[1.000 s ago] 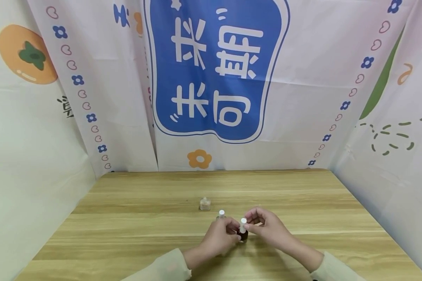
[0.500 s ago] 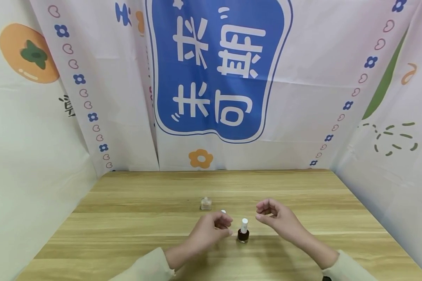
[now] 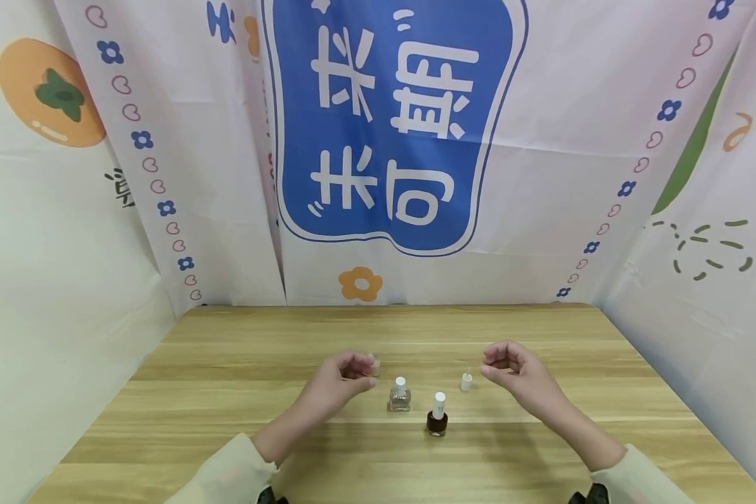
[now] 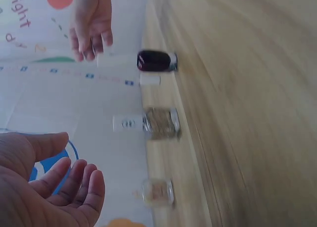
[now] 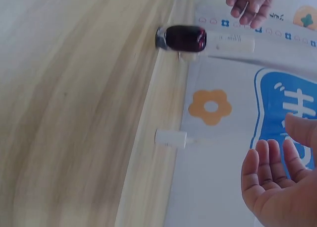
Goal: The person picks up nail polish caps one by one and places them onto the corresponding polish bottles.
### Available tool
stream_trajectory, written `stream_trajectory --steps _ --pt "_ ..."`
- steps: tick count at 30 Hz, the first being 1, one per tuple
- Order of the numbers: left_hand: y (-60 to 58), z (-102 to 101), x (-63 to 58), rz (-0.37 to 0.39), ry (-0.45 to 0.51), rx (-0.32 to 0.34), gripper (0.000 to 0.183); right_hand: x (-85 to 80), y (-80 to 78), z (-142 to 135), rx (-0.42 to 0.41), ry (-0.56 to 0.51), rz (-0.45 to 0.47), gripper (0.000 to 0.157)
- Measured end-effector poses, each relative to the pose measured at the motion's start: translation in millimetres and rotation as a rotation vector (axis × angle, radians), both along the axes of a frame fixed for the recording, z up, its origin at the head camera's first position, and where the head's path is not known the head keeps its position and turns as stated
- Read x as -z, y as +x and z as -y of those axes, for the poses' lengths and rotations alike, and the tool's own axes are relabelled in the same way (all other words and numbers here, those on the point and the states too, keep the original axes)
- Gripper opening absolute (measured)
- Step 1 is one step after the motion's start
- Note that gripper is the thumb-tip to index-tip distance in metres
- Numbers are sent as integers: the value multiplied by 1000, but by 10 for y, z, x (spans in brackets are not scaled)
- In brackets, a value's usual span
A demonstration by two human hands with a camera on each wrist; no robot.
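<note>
A dark red nail polish bottle (image 3: 437, 423) with a white cap stands upright on the table. Left of it and a little farther back is a glittery nail polish bottle (image 3: 400, 397), also white-capped. Behind the fingers of my left hand (image 3: 337, 385) a small pale bottle without a cap (image 4: 158, 193) shows only partly in the head view. A loose white cap with its brush pointing up (image 3: 466, 382) stands just left of my right hand (image 3: 524, 381). Both hands are raised above the table, fingers loosely bent, holding nothing and apart from the bottles.
The wooden table (image 3: 239, 392) runs back to a white printed cloth (image 3: 529, 210). More cloth closes off the left and right sides. Dark straps show at both sleeves near the bottom edge.
Both hands have let go of the dark red bottle and drawn apart, left hand leftward, right hand rightward, both farther back. The glittery bottle and loose cap have come into view. The dark bottle stays put.
</note>
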State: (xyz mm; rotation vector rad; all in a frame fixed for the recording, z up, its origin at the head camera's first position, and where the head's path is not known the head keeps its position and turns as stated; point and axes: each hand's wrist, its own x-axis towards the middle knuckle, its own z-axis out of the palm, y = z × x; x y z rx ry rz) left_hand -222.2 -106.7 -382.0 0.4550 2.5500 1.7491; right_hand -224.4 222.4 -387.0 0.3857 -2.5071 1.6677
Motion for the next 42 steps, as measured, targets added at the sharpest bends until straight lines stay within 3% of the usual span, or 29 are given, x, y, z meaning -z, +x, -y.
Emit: stream_trajectory --steps 8,13,22,29,34,42 --pt "-208 156 127 -29 -2 -153 22 66 -82 -133 21 15 36 30" --pt "-338 213 180 -30 -40 -197 28 113 -146 -163 3 50 77 32" --pt "-529 245 287 -15 -79 -185 38 247 -280 -126 -9 112 123 39" --pt "-668 198 412 -31 -133 -113 41 305 -353 -68 -10 152 135 41" --pt "-718 147 489 -23 -155 -78 47 334 -382 -30 -12 178 155 42" --pt "-759 85 554 -26 -188 -79 43 372 -416 20 -50 222 149 37"
